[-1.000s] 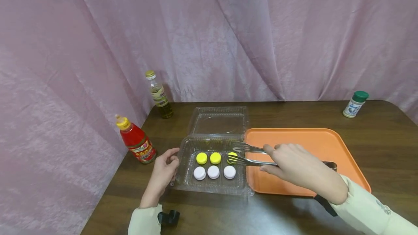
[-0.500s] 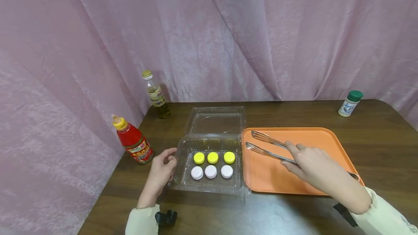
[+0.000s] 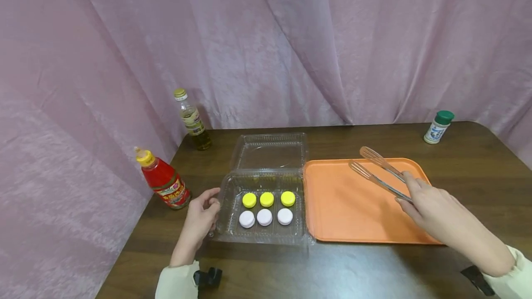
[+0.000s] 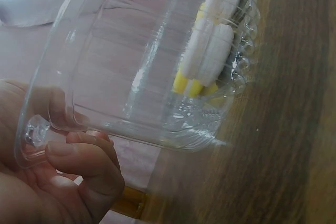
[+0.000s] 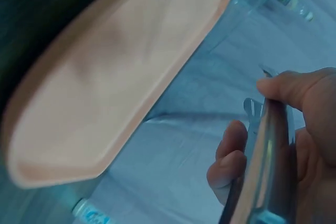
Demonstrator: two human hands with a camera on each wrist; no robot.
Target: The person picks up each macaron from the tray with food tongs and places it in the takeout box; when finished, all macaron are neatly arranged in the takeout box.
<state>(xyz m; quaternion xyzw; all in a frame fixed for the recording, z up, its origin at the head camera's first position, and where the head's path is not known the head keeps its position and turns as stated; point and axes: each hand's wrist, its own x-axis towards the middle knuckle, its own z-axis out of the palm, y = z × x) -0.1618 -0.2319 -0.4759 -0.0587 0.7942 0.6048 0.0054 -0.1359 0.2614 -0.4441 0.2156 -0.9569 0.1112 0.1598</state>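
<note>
My left hand (image 3: 198,220) pinches the left rim of a clear plastic clamshell box (image 3: 226,225), whose lid (image 3: 270,151) lies folded back behind it. Inside sit a row of yellow macarons (image 3: 267,199) and, nearer me, a row of white macarons (image 3: 264,217). In the left wrist view, thumb and fingers close on the box's rim (image 4: 37,129). My right hand (image 3: 440,211) grips metal tongs (image 3: 384,183) over the right part of an orange tray (image 3: 345,197). Nothing sits between the tongs' slotted, spread tips.
A red sauce bottle with a yellow cap (image 3: 166,181) stands left of the box. Behind it is an oil bottle (image 3: 193,123). A green-capped shaker (image 3: 438,127) stands at the back right. A pink curtain (image 3: 291,50) hangs behind the wooden table (image 3: 266,276).
My right hand has carried the spread tongs rightward, away from a yellow macaron and across the tray; that macaron stays in the box. The left hand keeps its hold on the rim.
</note>
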